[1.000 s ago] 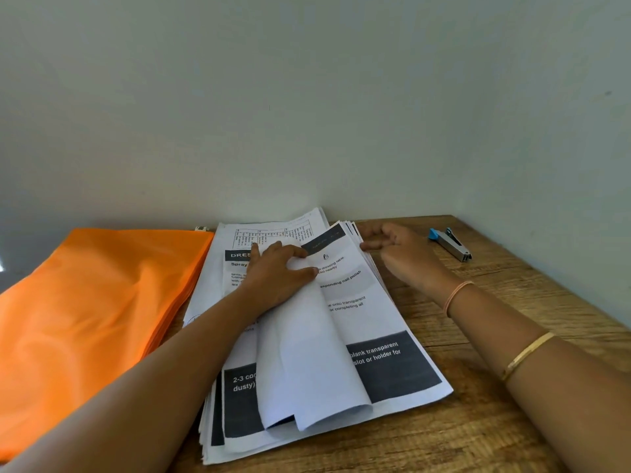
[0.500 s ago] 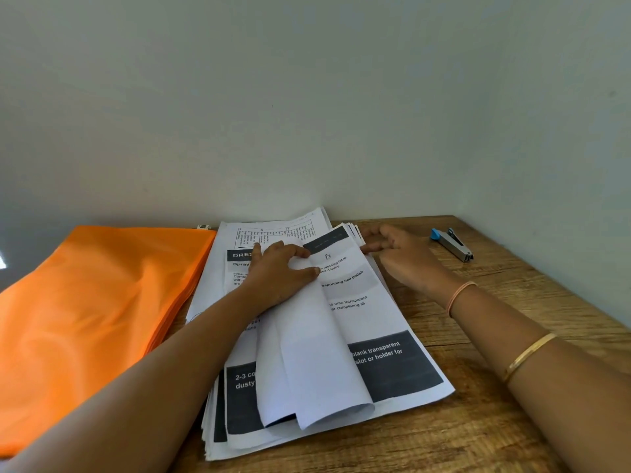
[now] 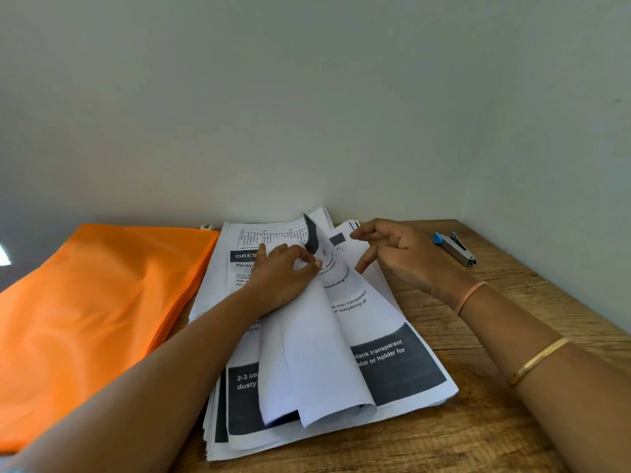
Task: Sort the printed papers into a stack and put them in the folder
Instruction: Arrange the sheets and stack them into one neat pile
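White papers (image 3: 375, 322) curled over (print beneath hidden) | left hand (image 3: 283, 278) grip pinching them | right hand (image 3: 401, 256) grip apart, at corner

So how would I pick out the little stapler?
On the wooden table, look to the far right corner by the wall. The small stapler lies there, past the right hand. Unlike the papers and orange folder, it's silver with a blue end.

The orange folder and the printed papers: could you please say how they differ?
The orange folder is plain and lies untouched at the left; the printed papers are white with dark bands, held by the left hand. The folder lies flat; the papers' top sheets are curled over. Both lie side by side near the wall.
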